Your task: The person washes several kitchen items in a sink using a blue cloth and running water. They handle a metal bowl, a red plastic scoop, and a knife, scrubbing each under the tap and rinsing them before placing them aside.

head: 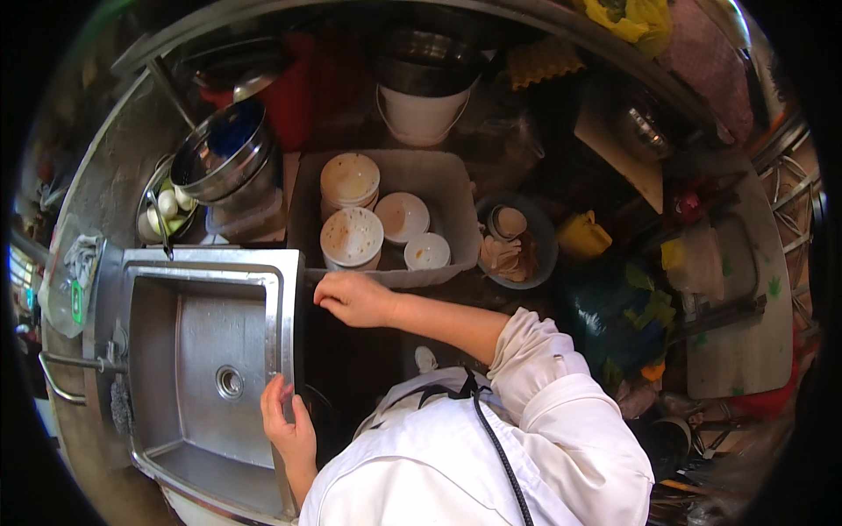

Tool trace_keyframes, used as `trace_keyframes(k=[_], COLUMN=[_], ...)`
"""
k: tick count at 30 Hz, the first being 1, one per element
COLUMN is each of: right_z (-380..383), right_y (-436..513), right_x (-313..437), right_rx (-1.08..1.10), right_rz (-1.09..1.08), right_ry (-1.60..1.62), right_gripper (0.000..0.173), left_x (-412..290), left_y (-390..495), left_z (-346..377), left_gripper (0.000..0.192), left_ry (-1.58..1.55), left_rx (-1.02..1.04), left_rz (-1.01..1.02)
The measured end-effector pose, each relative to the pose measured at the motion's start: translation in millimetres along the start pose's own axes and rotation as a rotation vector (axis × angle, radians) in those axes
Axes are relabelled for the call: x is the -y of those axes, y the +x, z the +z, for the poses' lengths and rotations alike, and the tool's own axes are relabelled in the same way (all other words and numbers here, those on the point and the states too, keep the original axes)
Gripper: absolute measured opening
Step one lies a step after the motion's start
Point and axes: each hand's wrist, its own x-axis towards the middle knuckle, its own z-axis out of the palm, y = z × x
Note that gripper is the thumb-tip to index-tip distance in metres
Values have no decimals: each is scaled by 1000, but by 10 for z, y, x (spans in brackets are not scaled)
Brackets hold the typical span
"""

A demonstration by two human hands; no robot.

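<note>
My left hand (287, 421) is over the near right rim of a stainless steel sink (285, 329). Its fingers are apart, with nothing in them. Loosely curled, my right hand (355, 299) hangs in front of a grey plastic tub (454, 184), just right of the sink's corner. No object shows in its fingers; the palm is hidden. Inside the tub stand two stacks of white bowls, one topped by a stained bowl (352, 235) and one by another (350, 177). A wider bowl (402, 217) and a small bowl (427, 252) sit beside them.
Steel bowls (220, 158) are stacked behind the sink, beside a basket of eggs (168, 205). The faucet (72, 361) is at the sink's left. A white bucket (423, 112) stands behind the tub. Right of it are a round basin (549, 243) of scraps and a dark bag (592, 315).
</note>
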Motion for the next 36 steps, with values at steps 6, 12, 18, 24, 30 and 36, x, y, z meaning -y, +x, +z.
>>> trace_keyframes(k=[6, 12, 18, 24, 30, 36], right_z=[-301, -868, -1254, -268, -646, -1439], right_y=[-78, -220, -599, -920, -911, -398], right_x=[-37, -23, 122, -15, -341, -518], right_rx=[-104, -414, -608, 553, 60, -324], right_rz=[201, 375, 407, 542, 571, 697], right_ry=[213, 213, 578, -530, -208, 105], right_gripper=[12, 13, 31, 66, 41, 31], left_x=[46, 105, 97, 55, 148, 187], left_y=[2, 46, 162, 201, 105, -11], left_z=[17, -18, -19, -28, -135, -145], left_gripper=[36, 36, 36, 37, 36, 35], left_ry=[-3, -46, -111, -93, -83, -40], left_rx=[32, 69, 92, 126, 119, 50], left_rz=[-3, 33, 118, 233, 183, 124])
